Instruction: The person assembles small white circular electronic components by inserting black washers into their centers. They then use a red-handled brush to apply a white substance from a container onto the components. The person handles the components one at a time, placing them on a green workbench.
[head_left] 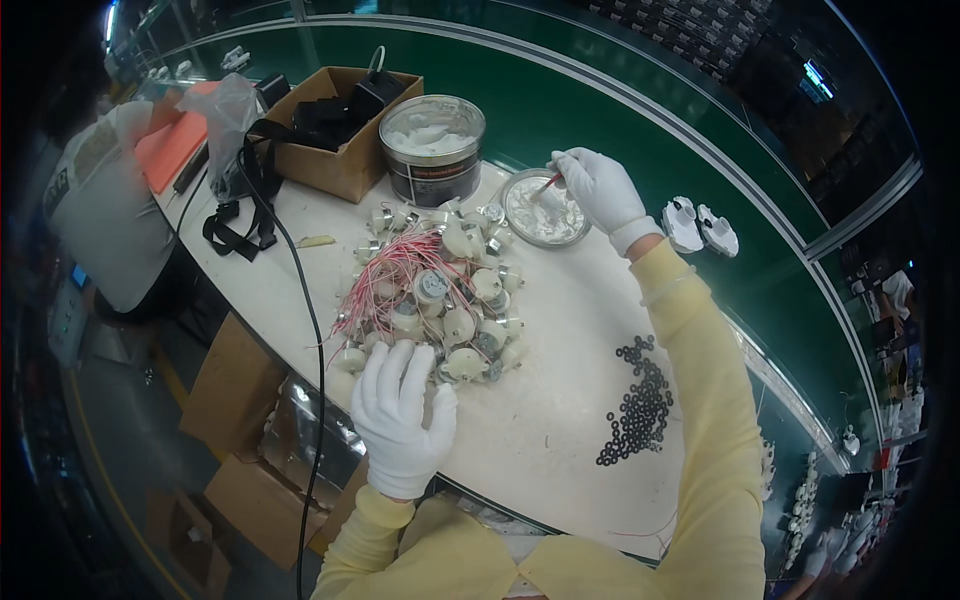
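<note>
Hands were seen gloved over the table (pixel 560 400): the left hand (pixel 400 415) lay spread wide on the motor pile (pixel 430 290), while a red-handled brush (pixel 548 185) was pinched by the right hand (pixel 600 188) in the grease dish (pixel 520 222). Black rings (pixel 635 405) lay apart; no motor appeared greased yet.

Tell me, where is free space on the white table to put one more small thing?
Bare white table lies between the motor pile and the black rings, and nearer, below the left hand. It is crowded around the grease can, shallow dish and cardboard box.
</note>
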